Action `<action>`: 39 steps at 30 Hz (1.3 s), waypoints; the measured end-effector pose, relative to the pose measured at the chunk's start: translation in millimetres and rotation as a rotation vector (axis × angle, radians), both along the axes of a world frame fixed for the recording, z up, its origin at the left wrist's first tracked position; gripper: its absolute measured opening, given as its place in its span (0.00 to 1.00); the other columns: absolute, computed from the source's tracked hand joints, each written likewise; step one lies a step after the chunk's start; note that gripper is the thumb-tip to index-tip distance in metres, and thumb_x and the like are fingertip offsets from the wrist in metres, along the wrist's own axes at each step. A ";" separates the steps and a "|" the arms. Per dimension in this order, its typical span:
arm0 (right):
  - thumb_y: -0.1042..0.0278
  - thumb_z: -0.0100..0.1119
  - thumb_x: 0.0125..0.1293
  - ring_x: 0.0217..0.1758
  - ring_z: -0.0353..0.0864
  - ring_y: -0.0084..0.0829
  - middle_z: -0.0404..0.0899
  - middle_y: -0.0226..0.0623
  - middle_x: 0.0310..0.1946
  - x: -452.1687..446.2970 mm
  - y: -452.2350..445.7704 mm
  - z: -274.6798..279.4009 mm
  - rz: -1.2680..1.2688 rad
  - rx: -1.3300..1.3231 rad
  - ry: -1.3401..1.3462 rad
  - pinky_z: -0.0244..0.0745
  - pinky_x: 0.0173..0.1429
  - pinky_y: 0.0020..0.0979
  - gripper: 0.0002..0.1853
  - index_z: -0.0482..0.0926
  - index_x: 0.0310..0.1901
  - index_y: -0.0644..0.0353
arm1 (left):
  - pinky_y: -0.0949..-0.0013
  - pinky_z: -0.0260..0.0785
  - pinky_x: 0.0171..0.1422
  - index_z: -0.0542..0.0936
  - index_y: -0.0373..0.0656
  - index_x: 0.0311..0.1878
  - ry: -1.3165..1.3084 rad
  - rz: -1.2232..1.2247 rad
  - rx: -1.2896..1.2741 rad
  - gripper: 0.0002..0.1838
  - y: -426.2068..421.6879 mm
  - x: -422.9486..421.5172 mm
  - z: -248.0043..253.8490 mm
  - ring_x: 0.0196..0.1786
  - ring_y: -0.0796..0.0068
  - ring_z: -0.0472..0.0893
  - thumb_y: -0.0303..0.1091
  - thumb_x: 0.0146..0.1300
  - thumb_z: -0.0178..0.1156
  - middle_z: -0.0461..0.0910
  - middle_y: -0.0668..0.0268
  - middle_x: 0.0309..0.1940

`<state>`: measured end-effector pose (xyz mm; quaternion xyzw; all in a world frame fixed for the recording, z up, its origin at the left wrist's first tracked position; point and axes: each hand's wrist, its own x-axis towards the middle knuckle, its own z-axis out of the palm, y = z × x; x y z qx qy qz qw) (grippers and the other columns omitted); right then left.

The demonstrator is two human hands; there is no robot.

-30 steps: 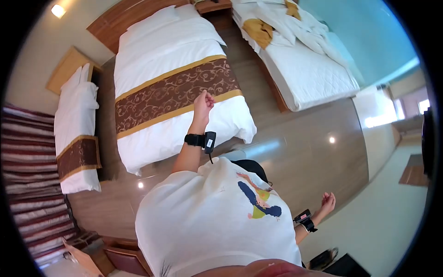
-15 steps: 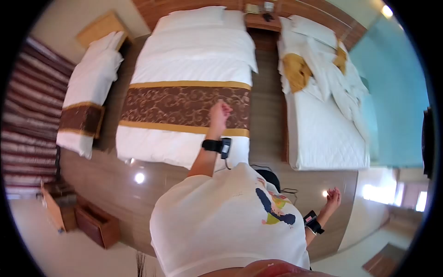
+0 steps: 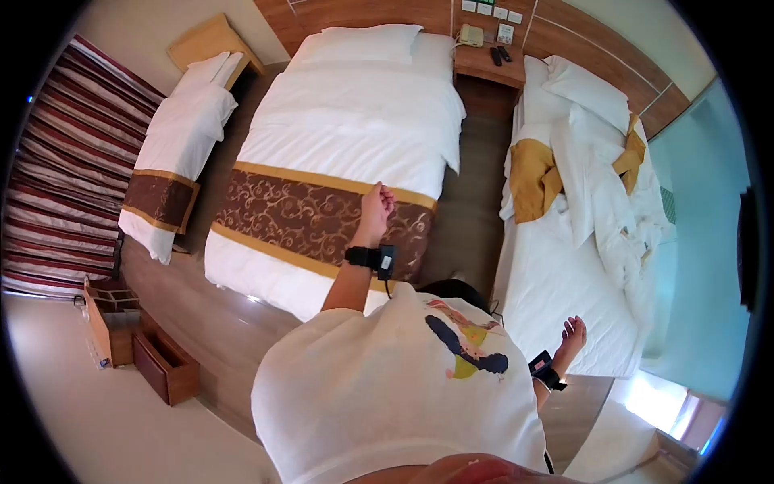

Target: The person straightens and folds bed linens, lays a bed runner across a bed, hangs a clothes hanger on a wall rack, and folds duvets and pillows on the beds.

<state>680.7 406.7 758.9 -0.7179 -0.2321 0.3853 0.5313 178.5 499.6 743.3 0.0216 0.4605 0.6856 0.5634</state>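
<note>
My left hand [image 3: 377,213] is raised in front of me, fingers loosely half curled, nothing in it. Behind it in view is the brown patterned bed runner [image 3: 298,208] with gold borders, on the middle bed [image 3: 351,129]; the hand appears apart from it. Low on the right hangs my right hand [image 3: 572,337], empty, its fingers slightly bent and apart. It shows against the foot of the right bed [image 3: 556,282], where a rumpled white duvet [image 3: 601,189] and a gold-brown cloth [image 3: 532,181] lie. Both wrists wear black strapped devices.
A nightstand [image 3: 488,66] with a telephone [image 3: 470,35] and remotes stands between the two larger beds. At the left are a narrow bed [image 3: 184,121], striped curtains [image 3: 72,161] and an open wooden drawer [image 3: 167,363]. A frosted glass wall [image 3: 701,234] borders the right.
My view has shifted forward and turned, and the right bed now reaches closer to my right hand. Both hands keep nearly the same pose, empty.
</note>
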 end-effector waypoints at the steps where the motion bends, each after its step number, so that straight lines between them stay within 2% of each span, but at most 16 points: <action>1: 0.59 0.46 0.53 0.33 0.70 0.23 0.73 0.30 0.30 7.1 18.0 -0.8 -0.016 -0.025 0.006 0.60 0.36 0.23 0.13 0.71 0.38 0.56 | 0.79 0.59 0.26 0.67 0.45 0.21 0.003 -0.026 -0.012 0.12 14.2 2.3 3.0 0.23 0.79 0.68 0.39 0.57 0.44 0.68 0.70 0.17; 10: 0.65 0.46 0.53 0.26 0.72 0.23 0.74 0.30 0.25 -19.8 253.7 -41.8 0.449 -0.112 -0.007 0.61 0.30 0.22 0.10 0.72 0.34 0.57 | 0.79 0.60 0.33 0.69 0.42 0.28 0.143 0.122 -0.100 0.12 97.0 -64.2 -17.1 0.35 0.75 0.73 0.40 0.58 0.42 0.72 0.68 0.25; 12: 0.64 0.43 0.55 0.27 0.72 0.22 0.74 0.31 0.26 -62.1 329.7 -38.4 0.772 -0.180 -0.138 0.62 0.30 0.20 0.10 0.71 0.34 0.58 | 0.79 0.61 0.36 0.68 0.41 0.33 0.057 0.300 -0.073 0.13 116.8 -96.5 -59.9 0.40 0.74 0.72 0.41 0.57 0.43 0.72 0.67 0.32; 20: 0.64 0.42 0.56 0.26 0.73 0.23 0.74 0.32 0.25 -164.1 511.5 -65.5 1.050 -0.266 -0.205 0.64 0.30 0.21 0.10 0.71 0.32 0.60 | 0.76 0.64 0.36 0.65 0.40 0.44 -0.164 0.517 -0.208 0.16 180.3 -165.8 -175.2 0.43 0.74 0.70 0.35 0.52 0.46 0.68 0.67 0.43; 22: 0.69 0.43 0.55 0.25 0.73 0.24 0.74 0.34 0.24 -194.7 558.7 -73.0 1.143 -0.262 -0.215 0.66 0.28 0.21 0.09 0.72 0.32 0.62 | 0.77 0.64 0.32 0.65 0.39 0.43 -0.106 0.545 -0.324 0.15 203.6 -171.9 -184.1 0.42 0.74 0.70 0.35 0.52 0.46 0.69 0.65 0.41; 26: 0.62 0.42 0.56 0.27 0.73 0.23 0.74 0.31 0.24 -253.3 640.7 -95.0 1.323 -0.207 -0.134 0.64 0.30 0.21 0.12 0.72 0.30 0.61 | 0.82 0.55 0.16 0.71 0.41 0.30 -0.081 0.393 -0.314 0.08 222.1 -192.2 -260.4 0.23 0.80 0.72 0.33 0.53 0.43 0.73 0.68 0.24; 28: 0.64 0.42 0.56 0.25 0.72 0.21 0.74 0.33 0.23 -289.4 677.5 -95.5 1.466 -0.184 -0.168 0.66 0.30 0.23 0.11 0.72 0.29 0.62 | 0.82 0.50 0.14 0.70 0.43 0.22 -0.046 0.502 -0.560 0.09 247.4 -175.0 -251.3 0.12 0.82 0.65 0.34 0.52 0.43 0.69 0.71 0.14; 31: 0.64 0.42 0.56 0.26 0.71 0.21 0.74 0.32 0.23 -329.9 742.8 -155.5 1.612 -0.196 -0.196 0.65 0.29 0.22 0.12 0.73 0.27 0.62 | 0.71 0.54 0.15 0.70 0.44 0.16 0.649 -0.076 -0.664 0.04 237.5 -162.1 -317.5 0.15 0.74 0.68 0.31 0.40 0.48 0.68 0.66 0.11; 32: 0.61 0.41 0.56 0.26 0.71 0.21 0.74 0.30 0.24 -353.6 763.1 -161.4 1.676 -0.267 -0.350 0.63 0.27 0.20 0.13 0.74 0.27 0.60 | 0.63 0.58 0.19 0.70 0.43 0.17 1.549 -0.406 -0.861 0.04 225.4 -160.6 -448.9 0.19 0.65 0.70 0.31 0.37 0.47 0.70 0.61 0.13; 33: 0.67 0.42 0.53 0.24 0.71 0.24 0.74 0.36 0.20 -377.9 777.2 -171.6 1.617 -0.311 -0.327 0.65 0.31 0.24 0.13 0.74 0.24 0.68 | 0.68 0.55 0.16 0.69 0.44 0.17 1.045 -0.357 -0.958 0.05 219.6 -149.0 -431.4 0.12 0.73 0.62 0.32 0.43 0.48 0.63 0.68 0.09; 34: 0.65 0.44 0.53 0.24 0.71 0.24 0.74 0.35 0.20 -398.4 800.2 -195.5 1.680 -0.378 -0.330 0.65 0.31 0.24 0.14 0.74 0.25 0.67 | 0.59 0.60 0.23 0.72 0.43 0.17 1.437 -0.279 -0.813 0.08 246.7 -126.3 -380.3 0.22 0.59 0.71 0.35 0.42 0.45 0.71 0.59 0.16; 35: 0.64 0.42 0.53 0.25 0.72 0.29 0.74 0.40 0.21 -421.0 817.1 -208.8 1.712 -0.374 -0.439 0.65 0.31 0.26 0.14 0.75 0.25 0.66 | 0.59 0.62 0.27 0.73 0.43 0.19 1.119 -0.211 -0.947 0.10 242.9 -107.2 -487.0 0.25 0.59 0.72 0.35 0.44 0.44 0.72 0.57 0.19; 36: 0.64 0.42 0.53 0.25 0.72 0.29 0.74 0.40 0.21 -439.0 837.7 -238.1 1.751 -0.353 -0.430 0.65 0.31 0.26 0.14 0.75 0.25 0.66 | 0.60 0.64 0.34 0.75 0.41 0.22 1.410 -0.183 -1.020 0.12 254.3 -87.3 -496.0 0.30 0.58 0.73 0.37 0.47 0.44 0.74 0.55 0.23; 37: 0.64 0.41 0.53 0.25 0.72 0.35 0.74 0.45 0.22 -457.0 861.6 -283.9 1.821 -0.211 -0.621 0.65 0.31 0.30 0.15 0.75 0.25 0.66 | 0.62 0.65 0.41 0.76 0.41 0.27 0.818 0.062 -1.089 0.14 267.4 -65.1 -484.3 0.35 0.57 0.73 0.41 0.46 0.48 0.74 0.53 0.27; 38: 0.64 0.39 0.53 0.26 0.72 0.41 0.73 0.49 0.23 -472.7 879.7 -316.7 1.873 -0.072 -0.815 0.65 0.32 0.33 0.16 0.75 0.24 0.67 | 0.64 0.63 0.45 0.74 0.37 0.33 0.640 -0.114 -1.135 0.20 281.4 -60.1 -449.4 0.39 0.56 0.72 0.45 0.41 0.55 0.74 0.51 0.32; 39: 0.61 0.40 0.53 0.31 0.71 0.43 0.72 0.51 0.25 -497.1 893.5 -332.6 1.901 -0.145 -0.842 0.64 0.36 0.34 0.17 0.73 0.26 0.68 | 0.66 0.62 0.47 0.70 0.33 0.40 0.296 0.269 -1.235 0.29 318.4 -48.3 -398.1 0.42 0.57 0.71 0.45 0.36 0.60 0.71 0.50 0.37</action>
